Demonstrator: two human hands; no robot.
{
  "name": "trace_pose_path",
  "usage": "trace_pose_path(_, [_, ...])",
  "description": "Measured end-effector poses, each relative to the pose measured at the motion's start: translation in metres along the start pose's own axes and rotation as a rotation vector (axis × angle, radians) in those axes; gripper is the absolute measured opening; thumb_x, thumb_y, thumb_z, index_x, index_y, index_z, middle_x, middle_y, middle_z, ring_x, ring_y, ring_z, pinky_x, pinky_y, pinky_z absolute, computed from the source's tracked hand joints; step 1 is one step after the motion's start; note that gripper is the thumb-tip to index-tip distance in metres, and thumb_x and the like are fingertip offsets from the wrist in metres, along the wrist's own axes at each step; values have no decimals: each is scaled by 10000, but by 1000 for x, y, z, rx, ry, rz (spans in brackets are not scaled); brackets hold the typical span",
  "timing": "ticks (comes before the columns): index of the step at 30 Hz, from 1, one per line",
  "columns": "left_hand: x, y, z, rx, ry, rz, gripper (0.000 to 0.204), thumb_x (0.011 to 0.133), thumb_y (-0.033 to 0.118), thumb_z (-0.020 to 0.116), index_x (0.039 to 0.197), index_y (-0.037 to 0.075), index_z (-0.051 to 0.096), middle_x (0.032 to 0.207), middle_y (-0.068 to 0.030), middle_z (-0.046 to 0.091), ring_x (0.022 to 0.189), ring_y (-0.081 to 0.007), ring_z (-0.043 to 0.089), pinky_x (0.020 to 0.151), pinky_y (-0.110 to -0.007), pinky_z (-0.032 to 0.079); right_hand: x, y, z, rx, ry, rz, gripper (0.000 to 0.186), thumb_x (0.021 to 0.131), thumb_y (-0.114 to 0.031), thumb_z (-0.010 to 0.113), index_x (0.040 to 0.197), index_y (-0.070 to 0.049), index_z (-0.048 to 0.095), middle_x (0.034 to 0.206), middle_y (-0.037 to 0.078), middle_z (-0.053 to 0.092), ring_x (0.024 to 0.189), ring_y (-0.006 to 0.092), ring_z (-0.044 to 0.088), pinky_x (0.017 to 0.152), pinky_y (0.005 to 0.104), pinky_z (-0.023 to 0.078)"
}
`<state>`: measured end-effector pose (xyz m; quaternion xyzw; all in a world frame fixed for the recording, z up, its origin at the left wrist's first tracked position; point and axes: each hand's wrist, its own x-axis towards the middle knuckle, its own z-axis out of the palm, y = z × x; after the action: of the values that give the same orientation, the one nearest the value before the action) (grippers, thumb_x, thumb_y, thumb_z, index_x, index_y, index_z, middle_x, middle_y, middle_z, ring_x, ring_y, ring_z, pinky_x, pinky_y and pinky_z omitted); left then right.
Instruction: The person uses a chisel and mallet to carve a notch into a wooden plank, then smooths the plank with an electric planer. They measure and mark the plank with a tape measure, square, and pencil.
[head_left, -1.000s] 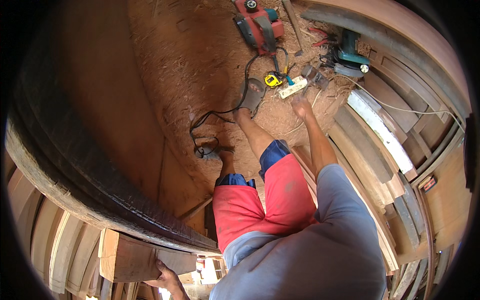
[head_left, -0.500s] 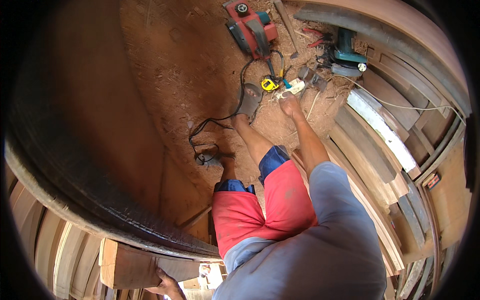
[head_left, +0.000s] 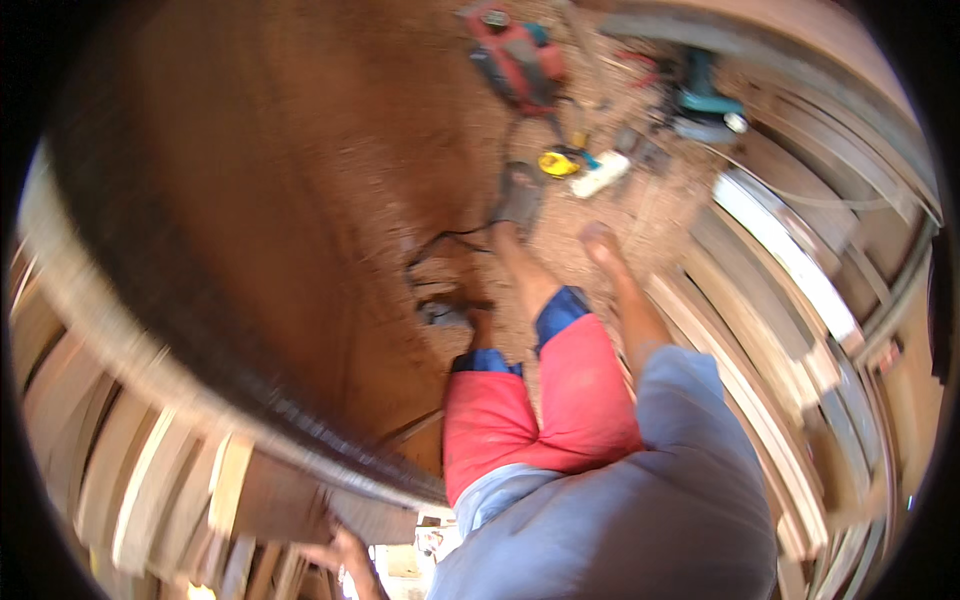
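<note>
A: What's hard to read?
B: Blur everywhere. Wooden block (head_left: pixel 275 497), lower left of frame: where it meets the curved timber (head_left: pixel 122 350) is unclear. Left forearm (head_left: pixel 366 582) cut off by bottom edge.
A: Hands?
B: Left hand (head_left: pixel 345 550) at block's lower edge, thumb spread from fingers; grip, can't tell. Right hand (head_left: pixel 598 242), right of centre, arm stretched up-frame; fingers smeared, can't tell how open or if holding. White bar (head_left: pixel 600 176) just above, apart.
</note>
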<state>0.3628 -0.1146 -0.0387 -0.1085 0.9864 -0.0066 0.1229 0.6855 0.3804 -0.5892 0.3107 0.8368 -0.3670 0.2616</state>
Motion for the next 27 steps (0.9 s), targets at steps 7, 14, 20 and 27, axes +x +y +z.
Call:
trace_pose_path(7, [3,24,1,13,-6,83,559,706,80,806,1197,-37,565,1054,-236,541,950,-443,561,830,-528,463,11,-238,-95,389,110,171,370,949,-222,627,1222,26,662,1090,218,713,999,371,687,903,451,534])
trace_pose_path(14, [1,19,0,-147,151,166,589,681,218,899,1087,5,529,941,-205,528,845,-416,535,744,-513,433,32,-601,-245,175,493,-564,378,958,-176,643,1296,-9,617,1334,217,600,1270,380,541,1091,468,412])
trace_pose_path(20, [6,19,-9,-272,106,103,620,667,209,846,1174,32,535,1048,-206,543,985,-403,540,843,-512,424,66,-789,-239,-223,672,-767,506,949,-309,657,1407,-112,565,1513,181,445,1388,394,415,1178,548,297])
trace_pose_path(27, [50,11,-50,-890,-239,59,761,777,343,827,1370,6,487,1090,-210,592,1010,-368,587,948,-484,455,86,-829,-192,-492,730,-564,568,965,-430,604,1466,-172,534,1572,169,387,1407,395,347,1200,560,224])
